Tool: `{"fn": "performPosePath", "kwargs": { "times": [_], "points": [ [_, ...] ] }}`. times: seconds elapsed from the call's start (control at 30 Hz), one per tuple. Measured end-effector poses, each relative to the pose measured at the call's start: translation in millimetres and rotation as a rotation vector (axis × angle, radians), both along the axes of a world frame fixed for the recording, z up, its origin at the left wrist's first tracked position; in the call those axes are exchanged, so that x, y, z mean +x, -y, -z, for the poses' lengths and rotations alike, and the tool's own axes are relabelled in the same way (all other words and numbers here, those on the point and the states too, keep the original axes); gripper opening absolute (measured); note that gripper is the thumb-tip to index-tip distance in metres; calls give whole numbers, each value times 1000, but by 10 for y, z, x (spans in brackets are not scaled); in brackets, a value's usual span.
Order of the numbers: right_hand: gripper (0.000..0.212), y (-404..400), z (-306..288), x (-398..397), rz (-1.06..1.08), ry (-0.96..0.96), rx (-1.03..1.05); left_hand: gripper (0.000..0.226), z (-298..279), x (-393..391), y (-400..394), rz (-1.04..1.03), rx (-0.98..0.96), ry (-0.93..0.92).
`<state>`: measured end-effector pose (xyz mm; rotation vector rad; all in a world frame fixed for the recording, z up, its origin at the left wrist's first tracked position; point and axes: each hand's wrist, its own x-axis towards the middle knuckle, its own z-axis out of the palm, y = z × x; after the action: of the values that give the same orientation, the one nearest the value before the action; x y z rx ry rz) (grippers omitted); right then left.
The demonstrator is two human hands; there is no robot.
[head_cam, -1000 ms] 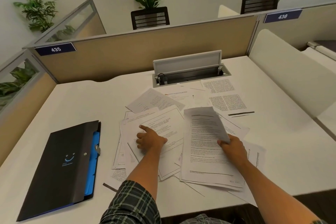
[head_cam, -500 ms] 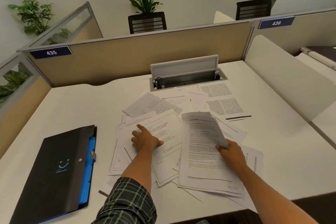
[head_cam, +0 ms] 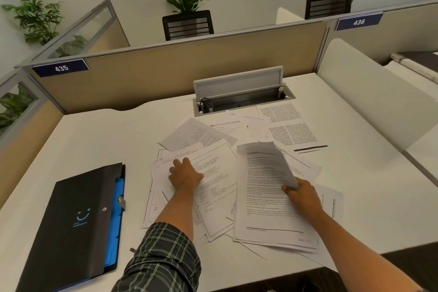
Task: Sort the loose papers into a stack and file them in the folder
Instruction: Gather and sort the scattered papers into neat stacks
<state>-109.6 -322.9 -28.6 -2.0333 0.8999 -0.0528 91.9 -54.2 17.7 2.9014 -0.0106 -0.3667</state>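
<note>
A: The white table (head_cam: 99,140) is carrying everything. What is lying on it?

B: The loose papers (head_cam: 213,140) are spreading from the middle toward the far edge, overlapping at all angles, with several sheets hanging at the near edge. The black folder (head_cam: 78,218) is lying closed near the left edge, well apart from the nearest sheets, its blue dividers showing along one side.

A: And the person's hands?

B: The left hand (head_cam: 186,174) is pressing flat on a tilted sheet (head_cam: 213,161) at the middle of the pile, fingers straight, gripping nothing. The right hand (head_cam: 302,193) is pinching the curled-over upper part of a printed page (head_cam: 265,197) between thumb and fingers, so that part is lifting while the rest is lying on the heap.

A: What is looking risky?

B: Probably the near edge. Any sideways pull on the curled page is likely dragging the sheets beneath it, and those overhanging ones are liable to be sliding off. The pinch also seems to be bending the paper sharply, so a crease or tear is possible. Nothing is squared yet, and the folder is not yet opened.
</note>
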Motion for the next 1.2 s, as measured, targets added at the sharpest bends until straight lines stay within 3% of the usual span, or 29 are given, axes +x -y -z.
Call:
{"fn": "performPosePath", "kwargs": {
  "times": [0.17,0.5,0.57,0.7,0.8,0.93,1.2],
  "points": [
    [25,21,-10,3,-7,-17,10,97,-9,185,-125,126,56,-81],
    [27,13,-47,3,-9,-10,45,107,1,397,-215,198,81,-90],
    [27,10,-54,7,-7,-5,51,100,21,395,-224,142,-64,-50],
    [26,4,-69,9,0,-4,50,81,33,290,-212,-175,-746,22],
    [26,3,-66,5,11,-3,44,74,68,168,-174,-264,-1034,-99],
    [24,-7,-62,-2,7,4,38,49,185,18,-151,-210,-1043,-178],
    [27,2,-50,-21,12,36,69,43,-178,176,-360,-265,-1170,-140]
  ]
}}
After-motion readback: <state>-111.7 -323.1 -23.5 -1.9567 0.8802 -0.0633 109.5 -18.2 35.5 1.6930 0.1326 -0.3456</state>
